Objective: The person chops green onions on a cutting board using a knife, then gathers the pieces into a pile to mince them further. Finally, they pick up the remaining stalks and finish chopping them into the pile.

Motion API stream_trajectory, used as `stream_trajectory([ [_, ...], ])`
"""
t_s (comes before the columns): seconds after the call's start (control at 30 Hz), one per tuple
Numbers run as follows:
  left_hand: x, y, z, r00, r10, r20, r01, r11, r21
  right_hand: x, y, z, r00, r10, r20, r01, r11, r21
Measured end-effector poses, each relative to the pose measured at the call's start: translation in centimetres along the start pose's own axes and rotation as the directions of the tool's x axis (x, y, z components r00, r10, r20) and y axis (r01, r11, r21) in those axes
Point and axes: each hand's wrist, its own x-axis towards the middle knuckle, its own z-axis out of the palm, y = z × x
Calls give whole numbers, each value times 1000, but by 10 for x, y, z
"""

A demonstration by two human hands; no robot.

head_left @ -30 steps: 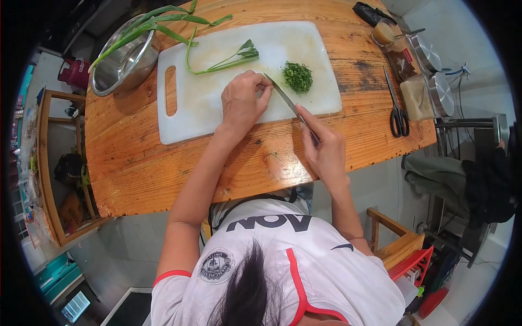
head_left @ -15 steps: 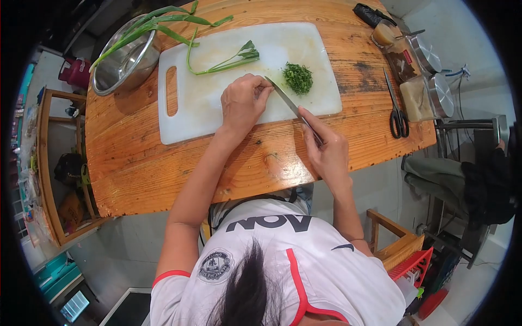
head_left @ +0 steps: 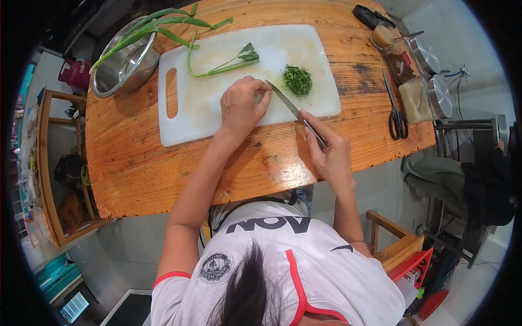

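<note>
A knife (head_left: 286, 101) is held by its dark handle in my right hand (head_left: 330, 154), its blade pointing up and left over the white cutting board (head_left: 204, 117). My left hand (head_left: 244, 104) is closed above the board beside the knife tip; what its fingers pinch, if anything, is too small to name. Right of the blade lies a small pile of chopped green herbs (head_left: 297, 81). Above my left hand, a leafy green stalk (head_left: 228, 66) rests on the board.
At the upper left, long green onions (head_left: 163, 23) lie across a metal bowl (head_left: 126, 65). Black scissors (head_left: 398, 117) are on the wooden table (head_left: 147, 179) at the right, near jars with metal lids (head_left: 416, 100). Beyond the right edge, another person's legs (head_left: 437, 179) show.
The knife and my right hand have shifted slightly right, and the blade tip is a little farther from my left fingers. My left hand has barely moved.
</note>
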Motion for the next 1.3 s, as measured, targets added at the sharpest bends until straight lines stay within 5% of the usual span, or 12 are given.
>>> stream_trajectory([
  [0.8,-1,1,0,999,25,-26,-26,999,-37,10,-2,17,998,-57,11,58,992,-112],
  [1.03,-2,3,-2,998,-59,1,59,993,-99,4,10,6,999,26,-48,-22,996,82],
  [1.3,-1,1,-4,999,-27,-26,22,983,-184,0,9,12,998,-33,-49,34,999,22],
])
